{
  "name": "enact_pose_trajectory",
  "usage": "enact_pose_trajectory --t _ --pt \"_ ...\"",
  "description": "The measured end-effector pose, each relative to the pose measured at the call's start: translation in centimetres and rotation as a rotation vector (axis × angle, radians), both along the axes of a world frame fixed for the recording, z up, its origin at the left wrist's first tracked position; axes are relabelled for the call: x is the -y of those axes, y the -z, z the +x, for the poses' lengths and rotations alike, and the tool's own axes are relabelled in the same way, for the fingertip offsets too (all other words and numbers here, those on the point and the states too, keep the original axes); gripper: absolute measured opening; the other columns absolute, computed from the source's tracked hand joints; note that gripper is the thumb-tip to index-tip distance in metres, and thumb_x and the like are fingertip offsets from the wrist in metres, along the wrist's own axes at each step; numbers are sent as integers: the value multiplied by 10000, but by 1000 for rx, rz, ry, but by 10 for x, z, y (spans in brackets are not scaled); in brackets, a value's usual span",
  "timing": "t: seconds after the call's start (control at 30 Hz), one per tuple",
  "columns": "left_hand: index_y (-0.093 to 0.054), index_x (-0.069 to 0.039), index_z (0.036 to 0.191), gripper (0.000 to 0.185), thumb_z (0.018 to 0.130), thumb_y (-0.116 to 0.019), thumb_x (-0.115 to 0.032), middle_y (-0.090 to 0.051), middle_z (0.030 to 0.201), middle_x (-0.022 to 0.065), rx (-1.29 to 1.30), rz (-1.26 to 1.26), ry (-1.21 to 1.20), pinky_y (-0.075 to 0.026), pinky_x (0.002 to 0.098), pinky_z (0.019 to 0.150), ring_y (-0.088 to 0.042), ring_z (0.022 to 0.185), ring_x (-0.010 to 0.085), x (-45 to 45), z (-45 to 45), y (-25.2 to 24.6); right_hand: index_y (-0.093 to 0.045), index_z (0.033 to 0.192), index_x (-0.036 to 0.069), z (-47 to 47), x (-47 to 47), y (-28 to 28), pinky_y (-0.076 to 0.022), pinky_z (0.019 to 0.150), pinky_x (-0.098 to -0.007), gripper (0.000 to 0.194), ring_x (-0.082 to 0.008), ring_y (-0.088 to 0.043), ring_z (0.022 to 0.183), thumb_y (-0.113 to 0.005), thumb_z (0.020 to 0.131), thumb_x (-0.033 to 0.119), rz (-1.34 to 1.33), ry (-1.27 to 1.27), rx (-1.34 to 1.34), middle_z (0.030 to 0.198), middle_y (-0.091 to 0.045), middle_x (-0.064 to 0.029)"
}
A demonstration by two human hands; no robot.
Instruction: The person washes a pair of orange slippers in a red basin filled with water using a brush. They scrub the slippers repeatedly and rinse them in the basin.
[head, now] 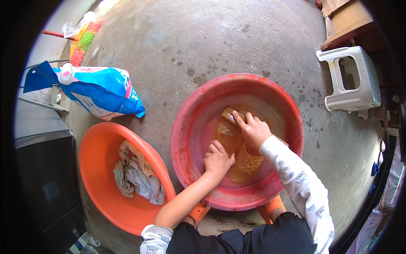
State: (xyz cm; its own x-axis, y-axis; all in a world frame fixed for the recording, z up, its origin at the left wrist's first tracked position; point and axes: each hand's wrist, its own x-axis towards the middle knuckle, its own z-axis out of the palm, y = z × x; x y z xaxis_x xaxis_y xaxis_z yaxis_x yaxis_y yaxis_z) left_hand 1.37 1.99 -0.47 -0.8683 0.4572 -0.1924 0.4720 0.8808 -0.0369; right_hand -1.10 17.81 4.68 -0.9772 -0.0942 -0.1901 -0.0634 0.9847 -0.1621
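Note:
A red plastic basin (190, 104) sits on the floor before me with shallow water in it. Inside lies a yellow-brown plastic slipper (248, 162) with a perforated upper, its sole running towards the far side. My left hand (218, 160) grips the slipper's near-left edge. My right hand (253, 129) is closed around a scrubbing brush (229, 115), whose head is over the slipper's far end. The brush handle shows beyond the right wrist, and its middle is hidden by the hand. Bristles cannot be made out.
An orange tub (98, 177) holding wet clothes (141, 177) leans close at left. Behind it stands a blue detergent bag (101, 90). A broom (83, 43) is by the wall. At right is a white plastic stool (352, 79). Orange clogs (269, 208) touch the basin's near side.

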Motion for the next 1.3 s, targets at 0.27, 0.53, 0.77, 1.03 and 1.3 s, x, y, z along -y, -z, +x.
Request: enact_pose_trajectory --t 0.27,0.53,0.77,1.03,1.3 --pt "-314 130 1092 880 615 -574 -562 -449 816 112 18 58 11 -435 279 333 -510 487 165 -2 1 0 -389 1228 104 -8 -18 15 -489 477 -320 583 -245 -555 591 -525 661 92 122 21 -139 829 -484 -139" --pt "-273 158 1110 866 659 -566 -521 -456 890 181 244 16 -65 -480 304 430 -560 550 246 0 -5 -4 -352 1255 120 29 20 10 -465 435 -295 637 -210 -517 580 -542 646 111 -14 -245 -261 826 -461 -115" --pt "-315 139 1073 864 618 -583 -545 -463 808 131 110 104 12 -453 274 361 -540 500 190 -1 -5 -5 -379 1217 109 -7 -20 10 -492 498 -326 568 -237 -566 625 -543 673 100 100 40 -123 853 -500 -122" --pt "-196 170 1142 860 690 -575 -456 -430 987 280 415 113 -63 -497 356 543 -578 664 328 1 -18 -16 -339 1265 148 28 21 15 -489 461 -346 624 -263 -548 613 -533 673 111 -64 -91 -80 892 -464 -163" --pt "-200 163 1148 845 697 -570 -448 -418 993 279 424 94 -27 -497 368 582 -576 686 339 7 -19 -19 -349 1248 120 10 -3 11 -491 520 -315 565 -245 -560 623 -495 703 85 65 27 -103 872 -471 -152"
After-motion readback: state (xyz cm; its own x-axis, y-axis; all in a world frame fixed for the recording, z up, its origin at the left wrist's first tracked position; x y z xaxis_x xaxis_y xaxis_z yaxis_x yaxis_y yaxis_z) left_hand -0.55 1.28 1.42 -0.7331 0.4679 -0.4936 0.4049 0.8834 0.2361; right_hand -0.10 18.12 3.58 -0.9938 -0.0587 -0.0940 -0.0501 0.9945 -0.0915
